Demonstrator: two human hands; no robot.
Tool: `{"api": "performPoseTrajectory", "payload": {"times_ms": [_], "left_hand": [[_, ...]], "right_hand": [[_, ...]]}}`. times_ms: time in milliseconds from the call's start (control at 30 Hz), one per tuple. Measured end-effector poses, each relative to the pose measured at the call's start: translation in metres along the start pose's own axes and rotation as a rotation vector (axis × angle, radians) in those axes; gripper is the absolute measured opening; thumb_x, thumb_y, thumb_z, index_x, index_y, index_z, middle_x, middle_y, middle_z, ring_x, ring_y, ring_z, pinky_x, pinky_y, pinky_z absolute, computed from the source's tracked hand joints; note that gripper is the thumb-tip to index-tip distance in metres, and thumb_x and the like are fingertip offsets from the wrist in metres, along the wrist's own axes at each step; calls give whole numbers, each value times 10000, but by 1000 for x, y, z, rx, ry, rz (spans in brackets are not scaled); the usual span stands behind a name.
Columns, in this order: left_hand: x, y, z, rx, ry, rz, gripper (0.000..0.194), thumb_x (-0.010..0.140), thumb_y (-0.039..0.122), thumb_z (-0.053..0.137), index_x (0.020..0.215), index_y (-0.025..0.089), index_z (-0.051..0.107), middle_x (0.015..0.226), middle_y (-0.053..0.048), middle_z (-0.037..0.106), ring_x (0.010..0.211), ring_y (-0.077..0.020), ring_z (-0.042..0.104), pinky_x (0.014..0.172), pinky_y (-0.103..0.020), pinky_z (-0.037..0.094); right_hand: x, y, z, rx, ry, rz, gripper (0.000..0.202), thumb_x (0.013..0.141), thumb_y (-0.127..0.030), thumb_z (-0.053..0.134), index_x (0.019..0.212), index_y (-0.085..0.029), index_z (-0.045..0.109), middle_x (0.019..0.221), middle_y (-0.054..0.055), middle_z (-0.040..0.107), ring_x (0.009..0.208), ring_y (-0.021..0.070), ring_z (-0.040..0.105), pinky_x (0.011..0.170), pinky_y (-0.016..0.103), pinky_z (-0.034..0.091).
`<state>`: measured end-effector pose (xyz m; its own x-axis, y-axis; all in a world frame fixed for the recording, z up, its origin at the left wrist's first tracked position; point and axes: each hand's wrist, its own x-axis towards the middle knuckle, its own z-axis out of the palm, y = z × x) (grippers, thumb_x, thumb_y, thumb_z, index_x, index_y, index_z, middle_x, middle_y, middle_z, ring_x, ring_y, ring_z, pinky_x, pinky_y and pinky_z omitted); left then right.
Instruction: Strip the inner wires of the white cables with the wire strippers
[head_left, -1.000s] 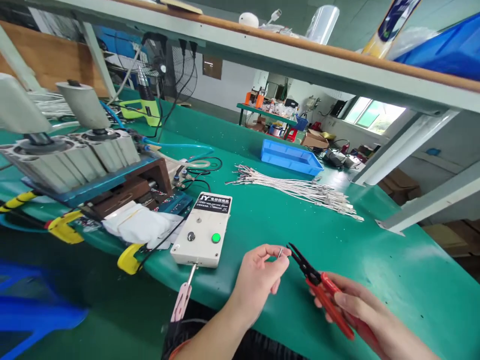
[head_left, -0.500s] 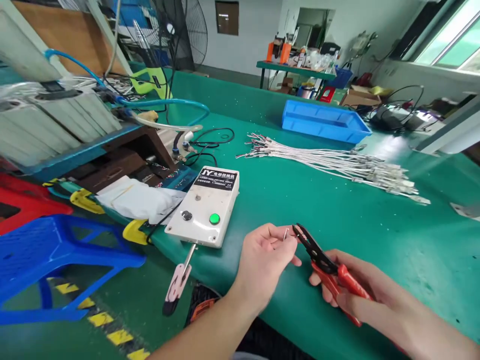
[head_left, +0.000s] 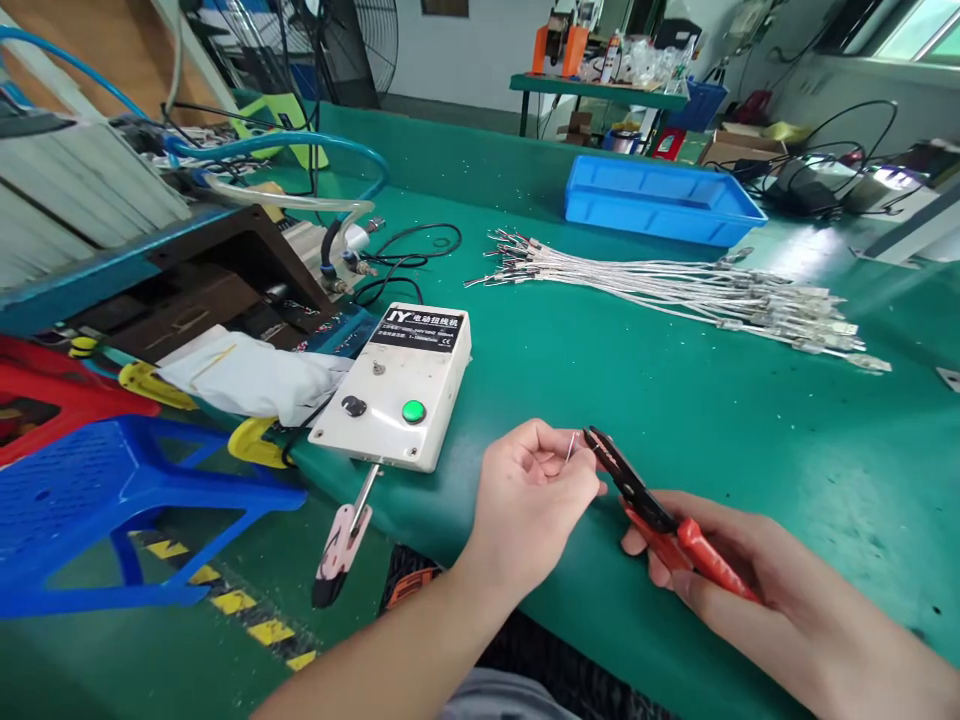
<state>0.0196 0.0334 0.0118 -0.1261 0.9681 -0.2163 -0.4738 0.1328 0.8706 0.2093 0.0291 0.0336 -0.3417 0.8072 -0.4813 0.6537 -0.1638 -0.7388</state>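
My left hand [head_left: 536, 495] is pinched closed on a thin wire [head_left: 571, 446]; a short pale end sticks up between thumb and fingers, and the rest is hidden in the hand. My right hand [head_left: 739, 575] is wrapped round the red handles of a pair of wire strippers [head_left: 634, 495]. Their black jaws look closed, with the tip right at my left fingertips. Whether the jaws grip the wire cannot be made out. Both hands are just above the green tabletop [head_left: 570, 375] near its front edge.
Left of my hands stands a white control box [head_left: 401, 385] with a green button and a pink-and-black clip [head_left: 341, 555] on its shaft. Beyond lie a bundle of white cables [head_left: 660, 285] and a blue bin [head_left: 664, 200]. A blue stool [head_left: 135, 500] is at the lower left.
The wire strippers' jaws and handles have come together from slightly apart. My left hand keeps its pinch on the wire. The camera view has tilted down a little.
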Motion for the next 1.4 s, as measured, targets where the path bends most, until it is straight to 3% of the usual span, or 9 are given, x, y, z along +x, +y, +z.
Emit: {"api": "performPoseTrajectory", "payload": {"times_ms": [133, 367, 500, 667, 1033, 1400], "left_hand": [[0, -1, 0, 9, 1, -16, 199, 769, 189, 668, 653, 137, 514, 764, -50, 677, 670, -130, 651, 636, -241, 551], [1, -2, 1, 19, -9, -37, 195, 800, 203, 639, 675, 147, 501, 691, -36, 659, 636, -130, 636, 633, -251, 525], [1, -1, 0, 24, -16, -42, 192, 794, 204, 639, 672, 142, 505, 688, -31, 659, 607, -122, 634, 615, -239, 520], [1, 1, 0, 6, 1, -34, 203, 771, 206, 650, 653, 145, 495, 768, -64, 707, 604, -129, 655, 624, -245, 534], [1, -1, 1, -7, 2, -23, 202, 748, 208, 663, 650, 153, 494, 788, -85, 715, 709, -183, 680, 667, -305, 560], [1, -1, 1, -33, -17, -16, 207, 755, 210, 658, 650, 156, 488, 702, -50, 669, 695, -175, 667, 677, -312, 560]], "right_hand": [[1, 5, 0, -22, -8, -7, 520, 879, -493, 539, 1323, -226, 579, 1139, 86, 684, 976, 300, 658, 669, 282, 565], [-1, 8, -3, -21, -54, 27, 510, 899, -513, 538, 1344, -264, 559, 1200, 53, 653, 1073, 263, 632, 851, 255, 556], [-3, 8, -3, -37, -35, -11, 508, 896, -516, 533, 1329, -253, 572, 1184, 57, 671, 1041, 265, 652, 811, 254, 571], [-1, -1, -1, -52, -29, -78, 432, 868, -391, 560, 1265, -231, 617, 1085, 61, 717, 956, 278, 682, 692, 257, 581], [-2, -1, -1, -96, -32, -75, 423, 870, -365, 550, 1264, -226, 612, 994, 54, 716, 915, 266, 682, 684, 257, 572], [2, -4, -1, -113, -66, -76, 375, 878, -376, 529, 1209, -229, 626, 982, 58, 692, 938, 269, 665, 710, 266, 562]]}}
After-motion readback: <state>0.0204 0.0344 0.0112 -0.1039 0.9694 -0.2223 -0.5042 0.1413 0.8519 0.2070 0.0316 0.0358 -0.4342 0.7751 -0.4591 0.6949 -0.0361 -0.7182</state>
